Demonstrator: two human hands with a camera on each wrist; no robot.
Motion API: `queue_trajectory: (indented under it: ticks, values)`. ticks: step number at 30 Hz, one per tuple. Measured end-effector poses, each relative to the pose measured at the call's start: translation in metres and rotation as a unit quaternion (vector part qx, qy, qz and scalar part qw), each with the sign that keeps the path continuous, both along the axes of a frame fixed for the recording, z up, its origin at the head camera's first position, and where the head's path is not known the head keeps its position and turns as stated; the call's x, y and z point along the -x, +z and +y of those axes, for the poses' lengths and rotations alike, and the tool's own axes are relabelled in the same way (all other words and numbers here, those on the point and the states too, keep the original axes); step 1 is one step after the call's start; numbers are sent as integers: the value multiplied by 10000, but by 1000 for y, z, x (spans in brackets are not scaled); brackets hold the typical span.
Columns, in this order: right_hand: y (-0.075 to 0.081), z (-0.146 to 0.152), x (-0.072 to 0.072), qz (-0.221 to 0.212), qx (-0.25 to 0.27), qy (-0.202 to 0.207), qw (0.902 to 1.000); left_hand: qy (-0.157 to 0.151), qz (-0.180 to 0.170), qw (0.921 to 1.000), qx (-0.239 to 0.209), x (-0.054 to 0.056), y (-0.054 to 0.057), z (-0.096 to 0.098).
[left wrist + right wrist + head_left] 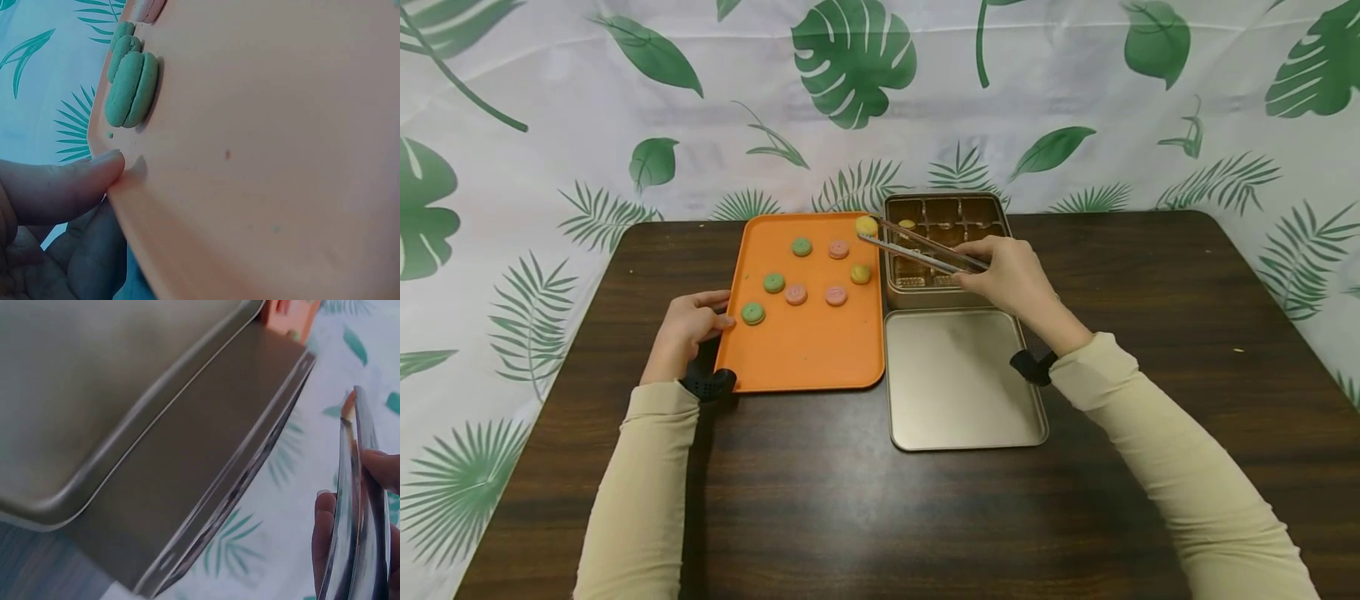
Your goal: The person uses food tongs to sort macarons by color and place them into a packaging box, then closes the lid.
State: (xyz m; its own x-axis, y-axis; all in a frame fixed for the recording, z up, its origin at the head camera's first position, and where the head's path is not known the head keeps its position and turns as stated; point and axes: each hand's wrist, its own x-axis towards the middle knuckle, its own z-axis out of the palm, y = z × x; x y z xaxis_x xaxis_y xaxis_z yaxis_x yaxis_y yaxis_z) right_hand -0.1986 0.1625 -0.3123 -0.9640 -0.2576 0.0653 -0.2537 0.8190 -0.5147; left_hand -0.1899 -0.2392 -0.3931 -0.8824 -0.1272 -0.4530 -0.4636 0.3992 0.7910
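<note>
In the head view, my left hand (pixel 688 329) pinches the left rim of an orange tray (pixel 805 358); the left wrist view shows the thumb over the edge and fingers below. On the tray lie green macarons (pixel 773 283), pink macarons (pixel 796 294) and a yellow macaron (pixel 861 274). With my right hand (pixel 1009 271) I hold metal tongs (pixel 917 254), their tips around another yellow macaron (pixel 867 226) above the tray's far right corner. Right of it stands a tin box (pixel 928 300) with a brown divided insert, one yellow macaron (pixel 907 224) in a far left compartment.
A flat metal lid (pixel 962 379) lies in front of the tin box, beside the tray. Everything stands on a dark wooden table (pixel 820 492). Behind it hangs a white cloth with green leaves (pixel 853 62). Small crumbs (pixel 227 154) dot the tray.
</note>
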Motion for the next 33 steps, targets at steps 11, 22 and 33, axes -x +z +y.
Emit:
queue_trajectory:
  ticks: [11, 22, 33]
  values:
    - [-9, 30, 7, -308, -182, -351, 9987, 47, -6, 10000, -36, 1, -1, -1]
    - [-17, 40, 9, -343, -381, -337, 9981, 56, 1, 10000, -35, -1, 0, 0]
    - [-17, 44, 11, -560, -393, -380, 9969, 18, -28, 10000, -44, -1, 1, 0]
